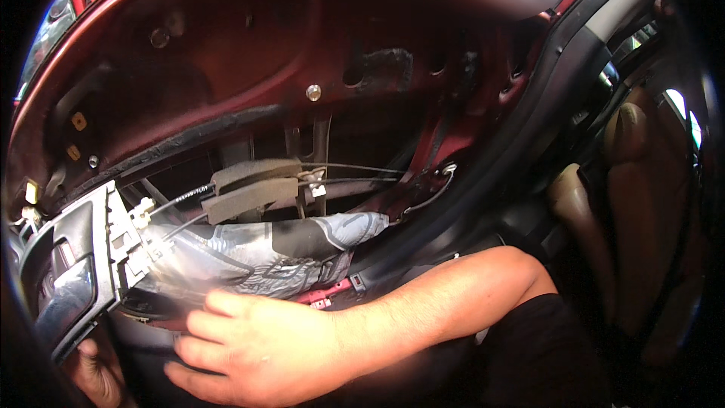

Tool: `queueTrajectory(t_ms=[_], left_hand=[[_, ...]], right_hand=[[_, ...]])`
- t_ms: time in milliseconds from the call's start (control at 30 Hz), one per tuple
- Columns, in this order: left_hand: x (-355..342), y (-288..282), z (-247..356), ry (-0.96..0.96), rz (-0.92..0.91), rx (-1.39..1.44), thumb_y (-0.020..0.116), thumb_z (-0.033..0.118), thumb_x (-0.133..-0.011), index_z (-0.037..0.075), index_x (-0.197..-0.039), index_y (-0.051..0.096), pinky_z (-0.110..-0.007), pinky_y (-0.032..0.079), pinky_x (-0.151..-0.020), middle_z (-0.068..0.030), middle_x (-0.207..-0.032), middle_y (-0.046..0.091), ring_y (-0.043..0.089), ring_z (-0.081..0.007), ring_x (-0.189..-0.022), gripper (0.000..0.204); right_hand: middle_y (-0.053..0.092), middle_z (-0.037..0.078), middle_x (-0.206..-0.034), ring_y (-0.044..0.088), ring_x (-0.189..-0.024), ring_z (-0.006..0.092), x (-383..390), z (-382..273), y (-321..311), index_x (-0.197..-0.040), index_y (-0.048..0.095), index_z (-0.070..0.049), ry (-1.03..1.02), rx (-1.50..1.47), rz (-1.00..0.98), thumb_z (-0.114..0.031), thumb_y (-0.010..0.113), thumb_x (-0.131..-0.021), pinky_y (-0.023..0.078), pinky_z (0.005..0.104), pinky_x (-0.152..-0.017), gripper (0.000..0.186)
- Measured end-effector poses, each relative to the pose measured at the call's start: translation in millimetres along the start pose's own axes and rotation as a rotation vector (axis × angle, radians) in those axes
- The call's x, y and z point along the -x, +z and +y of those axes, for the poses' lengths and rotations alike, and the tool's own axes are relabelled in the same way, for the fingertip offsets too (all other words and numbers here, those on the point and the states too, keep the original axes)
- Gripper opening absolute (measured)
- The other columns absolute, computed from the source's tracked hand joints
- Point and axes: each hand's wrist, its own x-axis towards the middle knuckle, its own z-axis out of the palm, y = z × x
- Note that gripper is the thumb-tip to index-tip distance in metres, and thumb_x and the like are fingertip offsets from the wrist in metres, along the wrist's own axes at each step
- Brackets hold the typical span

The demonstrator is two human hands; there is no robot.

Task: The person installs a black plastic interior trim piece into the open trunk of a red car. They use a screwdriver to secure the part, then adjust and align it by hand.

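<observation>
At the lower left, my left hand point(97, 375) is closed on the bottom edge of a dark inside door handle point(72, 279) in a light-edged plastic housing. Most of its fingers are hidden beneath the housing. Two cables point(180, 198) run from white clips point(142, 213) on that housing through grey foam sleeves point(253, 190) into the door. My right hand point(257, 347) reaches in from the right, palm down. Its fingers are loosely spread, and nothing shows in them. They point toward the handle housing, just below a blurred, see-through patch.
The bare dark-red door shell point(249, 53) has several holes and a large opening behind the cables. Grey and black patterned cloth point(291, 245) lies below the foam sleeves. A pink-red part point(331, 293) shows beside my right forearm. Brown seats point(634, 181) stand at the right.
</observation>
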Motion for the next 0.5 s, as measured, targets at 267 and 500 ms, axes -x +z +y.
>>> queueTrajectory(t_ms=[267,500], left_hand=[[6,-5,13,-0.078,-0.023,-0.214,0.072,0.006,-0.092,-0.008,-0.131,0.059,-0.042,0.048,-0.102,-0.0173,-0.131,0.063,0.06,-0.0286,-0.117,0.043],[5,56,37,0.138,-0.147,-0.572,0.072,-0.002,-0.089,-0.009,-0.127,0.063,-0.037,0.049,-0.101,-0.018,-0.125,0.068,0.064,-0.0259,-0.112,0.04]], right_hand=[[0.056,0.021,-0.121,0.056,-0.11,0.0355,-28,21,-26,-0.127,0.058,0.001,-0.091,0.15,0.394,-0.019,0.069,-0.078,0.046,0.0465,-0.089,0.054],[0.041,0.028,-0.145,0.043,-0.131,0.0426,-37,41,-48,-0.149,0.039,-0.005,0.038,0.251,0.162,-0.03,0.091,-0.053,0.038,0.0545,-0.103,0.112]])
